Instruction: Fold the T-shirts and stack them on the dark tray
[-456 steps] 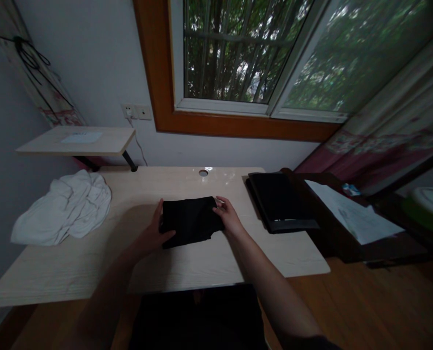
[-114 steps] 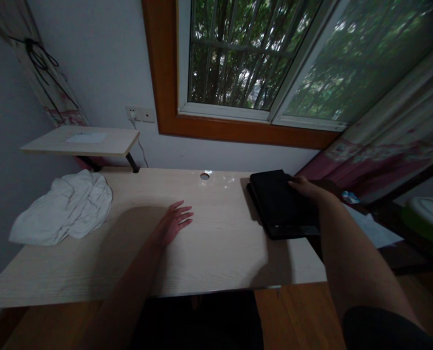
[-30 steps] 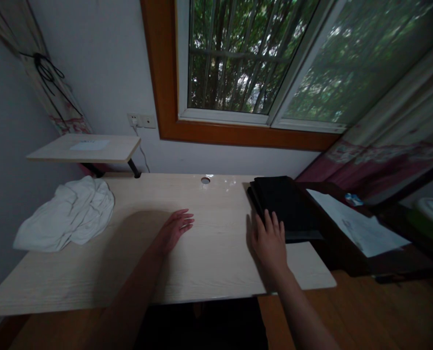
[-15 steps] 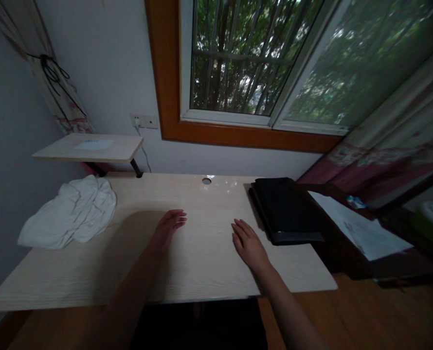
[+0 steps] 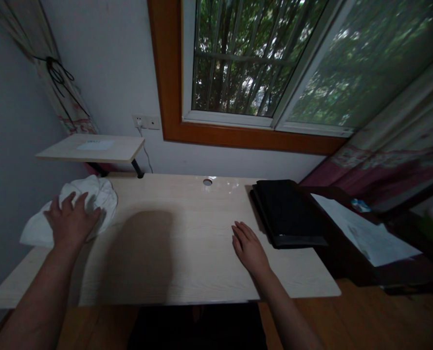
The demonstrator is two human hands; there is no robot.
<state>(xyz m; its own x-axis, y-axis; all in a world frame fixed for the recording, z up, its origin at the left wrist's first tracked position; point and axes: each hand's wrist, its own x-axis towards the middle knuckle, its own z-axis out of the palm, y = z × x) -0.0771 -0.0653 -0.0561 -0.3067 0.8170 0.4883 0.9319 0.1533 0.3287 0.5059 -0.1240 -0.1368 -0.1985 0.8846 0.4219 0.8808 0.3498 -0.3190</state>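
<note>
- And we have the left hand (image 5: 71,218) out over the white cloth (image 5: 106,198), fingers spread wide and curved, tips toward its far folds!
- Whether those fingers press in or only hover just above the fabric, we cannot tell from here; we see no pinch on it.
- The white cloth itself lies in a crumpled heap at the far left of the tabletop (image 5: 202,238), partly hidden from us by that hand.
- Over to the right hand (image 5: 250,247): palm down, holding nothing we can see, fingers slightly bent and close together, the thumb side facing left.
- We find it low over the tabletop, right of the middle; contact with the wood we cannot confirm.
- Just beyond it to the right, we spot the black stack (image 5: 289,211), lying flat in layers near the tabletop's right edge, well apart from the white cloth.
- Behind the cloth, we see the raised shelf (image 5: 123,149) on dark supports, a paper label (image 5: 95,145) on top.
- At the far edge we pick out a round hole (image 5: 207,182), with the window (image 5: 245,73) above.
- Farther right, we note a large sheet (image 5: 364,231) on dark furniture (image 5: 338,257) beside the tabletop.
</note>
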